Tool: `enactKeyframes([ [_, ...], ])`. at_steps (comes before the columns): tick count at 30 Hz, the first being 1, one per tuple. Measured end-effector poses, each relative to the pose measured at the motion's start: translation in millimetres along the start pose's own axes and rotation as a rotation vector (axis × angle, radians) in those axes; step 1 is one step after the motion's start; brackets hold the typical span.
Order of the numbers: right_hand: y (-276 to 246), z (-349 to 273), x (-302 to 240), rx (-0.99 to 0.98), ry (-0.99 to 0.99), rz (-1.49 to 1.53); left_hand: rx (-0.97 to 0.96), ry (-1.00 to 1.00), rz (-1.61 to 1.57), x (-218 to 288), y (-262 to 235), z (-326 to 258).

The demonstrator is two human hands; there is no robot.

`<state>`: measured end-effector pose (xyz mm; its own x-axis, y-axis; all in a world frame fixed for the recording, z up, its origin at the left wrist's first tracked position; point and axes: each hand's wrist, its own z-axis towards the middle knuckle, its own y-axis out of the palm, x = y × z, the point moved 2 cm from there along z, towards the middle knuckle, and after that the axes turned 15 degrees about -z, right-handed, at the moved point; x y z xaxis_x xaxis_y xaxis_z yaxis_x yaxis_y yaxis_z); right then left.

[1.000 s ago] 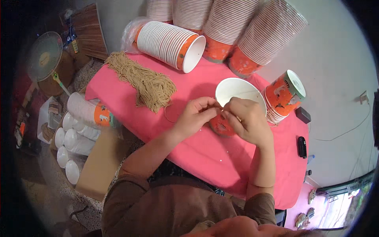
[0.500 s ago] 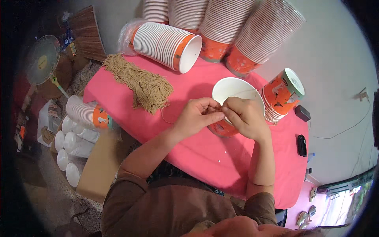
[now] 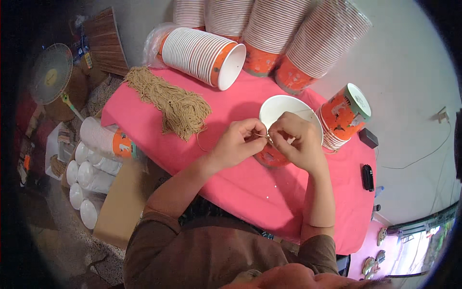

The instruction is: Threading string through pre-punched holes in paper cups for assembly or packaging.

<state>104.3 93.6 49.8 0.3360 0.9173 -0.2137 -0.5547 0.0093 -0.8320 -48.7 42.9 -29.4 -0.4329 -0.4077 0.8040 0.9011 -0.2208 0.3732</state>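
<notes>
A: What are my hands doing down there?

B: On my feed the left hand (image 3: 240, 140) is narrow, its thumb and forefinger pinched together on a thin string (image 3: 260, 135). The right hand (image 3: 302, 144) is narrow too, thumb against forefinger, gripping the string just beside the left fingertips. I can't make out the small pale bit between them.

A: And where do I have the tub (image 3: 272, 157)?

B: Right under the two hands, its white mouth facing up. My right hand covers part of it; the near orange side shows below the fingertips.

A: Where's the yarn (image 3: 179, 105)?

B: Beyond the left hand and off to its left, a loose tan heap on the pink cloth (image 3: 226, 192). A strand trails from it toward my left wrist.

A: Anything on the right?

B: Just past my right hand stands a short stack (image 3: 344, 113), bottoms up. Farther right of that hand is a black box (image 3: 368, 138), with a dark case (image 3: 368, 177) nearer me.

A: Far side?

B: Well beyond both hands, a long stack (image 3: 196, 54) lies on its side, and wrapped stacks (image 3: 315, 41) lean beside it.
</notes>
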Motion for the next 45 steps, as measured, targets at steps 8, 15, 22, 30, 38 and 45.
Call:
enactKeyframes([
  [8,11,-5,6,-0.165,0.265,0.328,0.070,0.136,0.186,6,1,-3],
  [15,11,-4,9,-0.277,0.304,0.453,0.121,0.272,0.158,-1,0,-3],
  [22,10,-6,14,-0.270,0.365,0.369,0.127,0.247,0.187,3,6,-3],
  [30,5,-1,-1,-0.064,0.117,0.336,0.168,-0.231,-0.345,8,-1,-4],
  [38,4,-2,-7,-0.020,0.047,0.263,0.112,-0.423,-0.687,4,-6,-6],
  [45,8,-1,-11,0.036,0.004,0.215,0.170,-0.354,-0.618,4,-3,-11],
])
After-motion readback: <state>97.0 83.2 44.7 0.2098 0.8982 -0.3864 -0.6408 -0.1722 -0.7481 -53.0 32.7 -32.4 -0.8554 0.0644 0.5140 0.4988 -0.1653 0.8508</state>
